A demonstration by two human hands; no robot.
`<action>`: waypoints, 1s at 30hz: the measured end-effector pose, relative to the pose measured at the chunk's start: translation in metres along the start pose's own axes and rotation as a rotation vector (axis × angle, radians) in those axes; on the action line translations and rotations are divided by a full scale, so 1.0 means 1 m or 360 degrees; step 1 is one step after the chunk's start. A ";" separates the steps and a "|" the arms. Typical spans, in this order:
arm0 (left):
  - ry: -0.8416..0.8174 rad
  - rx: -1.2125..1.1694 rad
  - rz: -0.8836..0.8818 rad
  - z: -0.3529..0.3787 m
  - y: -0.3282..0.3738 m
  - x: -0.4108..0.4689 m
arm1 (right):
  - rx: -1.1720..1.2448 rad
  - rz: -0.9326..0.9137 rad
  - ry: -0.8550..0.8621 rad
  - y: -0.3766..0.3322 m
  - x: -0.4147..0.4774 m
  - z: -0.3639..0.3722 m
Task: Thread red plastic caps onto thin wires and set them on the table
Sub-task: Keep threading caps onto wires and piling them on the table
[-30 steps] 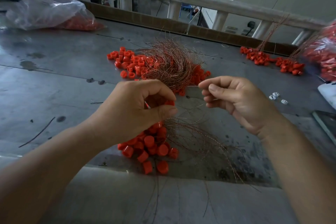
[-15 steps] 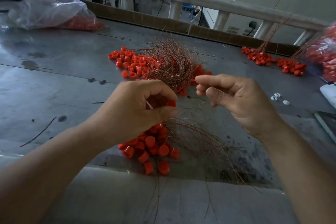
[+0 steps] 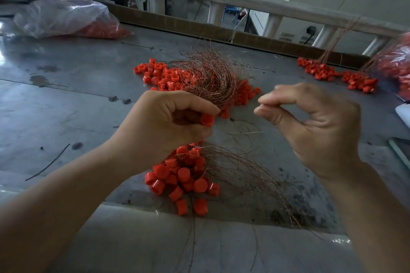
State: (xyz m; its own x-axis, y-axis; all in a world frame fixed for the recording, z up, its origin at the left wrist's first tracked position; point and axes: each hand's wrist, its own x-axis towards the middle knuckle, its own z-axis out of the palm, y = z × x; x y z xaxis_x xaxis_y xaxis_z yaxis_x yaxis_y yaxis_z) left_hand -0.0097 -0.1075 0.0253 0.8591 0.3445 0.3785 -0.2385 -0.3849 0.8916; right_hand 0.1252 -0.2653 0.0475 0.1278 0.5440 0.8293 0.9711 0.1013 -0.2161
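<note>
**Cap in hand, waiting for its wire**

Gripping one red cap (image 3: 207, 119) in the left hand (image 3: 168, 126), pinched between the thumb and curled fingers, raised off the table (image 3: 66, 99) and just in front of the far tangle of wires (image 3: 210, 77). Holding the right hand (image 3: 310, 126) apart to the side at about the same height, thumb and forefinger drawn narrowly together as if on a strand. Too blurred to confirm a wire there.

Judged as the threading step itself: cap ready, wire end not yet in it.

Directly below the hands, a near heap of caps (image 3: 184, 177) lying on the table, with loose wires (image 3: 244, 168) fanning out to the right of it. Probably finished pieces, though hard to confirm from here. Farther back, a second spread of caps (image 3: 159, 75), partly under the tangle. Off to the far right, another small heap (image 3: 321, 71); at the far left, a plastic bag (image 3: 62, 17) with more red inside.

Next move, as a judgement: closing the gap between the two hands, keeping the cap still with its opening turned toward the right hand, and steering a wire tip into the hole. Fine aim needed, with a light grip close to the wire's end to avoid bending so thin a strand. After that, pushing through and laying the piece down on the table with the rest.
</note>
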 end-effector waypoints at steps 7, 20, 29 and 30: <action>0.0008 -0.0025 -0.0009 0.002 0.002 0.000 | 0.0249 0.0262 -0.0229 -0.015 -0.002 0.015; 0.0013 -0.0146 -0.0007 0.003 0.006 -0.002 | 0.0356 0.0503 -0.0353 -0.021 -0.005 0.019; 0.0011 -0.0258 -0.0060 0.004 0.005 -0.002 | 0.0308 0.0489 -0.0410 -0.021 -0.005 0.017; 0.0008 -0.0275 -0.0067 0.004 0.006 -0.002 | 0.0301 0.0496 -0.0406 -0.021 -0.005 0.017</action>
State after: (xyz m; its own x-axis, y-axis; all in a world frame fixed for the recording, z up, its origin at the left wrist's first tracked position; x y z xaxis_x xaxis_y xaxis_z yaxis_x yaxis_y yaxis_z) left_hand -0.0110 -0.1141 0.0284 0.8677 0.3616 0.3411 -0.2773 -0.2174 0.9359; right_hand 0.1008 -0.2561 0.0389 0.3316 0.7585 0.5610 0.8372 0.0375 -0.5457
